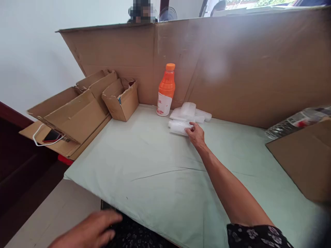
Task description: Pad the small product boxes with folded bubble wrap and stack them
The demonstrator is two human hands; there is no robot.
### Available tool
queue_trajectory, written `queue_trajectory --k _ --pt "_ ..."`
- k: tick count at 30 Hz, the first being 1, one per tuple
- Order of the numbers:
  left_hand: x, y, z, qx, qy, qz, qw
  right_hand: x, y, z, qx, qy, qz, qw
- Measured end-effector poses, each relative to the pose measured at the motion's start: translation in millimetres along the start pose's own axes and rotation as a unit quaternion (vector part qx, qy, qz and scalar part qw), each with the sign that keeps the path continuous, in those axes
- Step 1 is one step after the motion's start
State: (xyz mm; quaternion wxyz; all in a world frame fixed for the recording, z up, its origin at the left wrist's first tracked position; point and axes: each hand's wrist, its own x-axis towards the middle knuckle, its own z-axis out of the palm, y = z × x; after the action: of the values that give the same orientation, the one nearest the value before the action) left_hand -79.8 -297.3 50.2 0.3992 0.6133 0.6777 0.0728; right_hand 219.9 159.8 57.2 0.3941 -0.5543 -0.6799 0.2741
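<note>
My right hand [196,135] reaches across the pale green cloth and pinches the near end of a white translucent roll [178,126], which looks like bubble wrap. Behind it lie several similar white rolls [188,111] in a small heap. An orange-capped bottle [166,91] with orange contents and a white label stands just left of them. Low at the left, my left hand [89,229] hovers off the table's front edge, slightly blurred, with its fingers apart and nothing in it.
Open cardboard boxes [74,117] and a smaller carton [129,100] line the left side. A tall cardboard wall [245,69] closes the back. At the right are a cardboard piece [302,162] and clear plastic packaging [287,125]. A person [142,12] is beyond the wall.
</note>
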Motion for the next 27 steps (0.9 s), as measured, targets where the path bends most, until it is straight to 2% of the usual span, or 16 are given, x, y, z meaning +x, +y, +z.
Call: queue_trajectory --k 3,5,6,8,9,11,13,16,19,21,24,27 --pt "39 50 -108.9 0.028 0.17 0.074 0.982 13 -6 7 0.035 0.008 -0.025 0.999" --pt "83 72 -170.8 0.069 0.33 0.118 0.934 1 4 -1 0.032 0.012 -0.032 0.999" --pt "109 79 -196.0 0.083 0.393 0.115 0.909 -10 12 -6 0.01 0.012 -0.034 0.999" --pt "164 87 -234.8 0.081 0.496 0.087 0.86 -38 32 -15 -0.065 0.008 -0.038 0.997" --pt "190 89 -249.3 0.071 0.527 0.07 0.844 -52 41 -18 -0.107 0.007 -0.041 0.993" --pt "237 89 -270.9 0.037 0.561 0.037 0.826 -74 57 -20 -0.167 0.008 -0.05 0.985" --pt "268 87 -284.6 0.006 0.561 0.014 0.827 -85 65 -19 -0.19 0.017 -0.057 0.98" --pt "281 80 -290.7 0.004 0.551 0.022 0.834 -86 67 -17 -0.198 0.029 -0.062 0.978" --pt "252 70 -274.0 0.024 0.551 0.05 0.833 -83 67 -16 -0.194 0.033 -0.064 0.978" --pt "215 62 -247.6 0.043 0.552 0.086 0.828 -82 69 -17 -0.187 0.041 -0.064 0.979" --pt "143 46 -189.4 0.07 0.553 0.175 0.812 -83 68 -20 -0.167 0.063 -0.076 0.981" --pt "81 30 -125.1 0.007 0.608 0.158 0.778 -88 57 -22 -0.137 0.088 -0.095 0.982"
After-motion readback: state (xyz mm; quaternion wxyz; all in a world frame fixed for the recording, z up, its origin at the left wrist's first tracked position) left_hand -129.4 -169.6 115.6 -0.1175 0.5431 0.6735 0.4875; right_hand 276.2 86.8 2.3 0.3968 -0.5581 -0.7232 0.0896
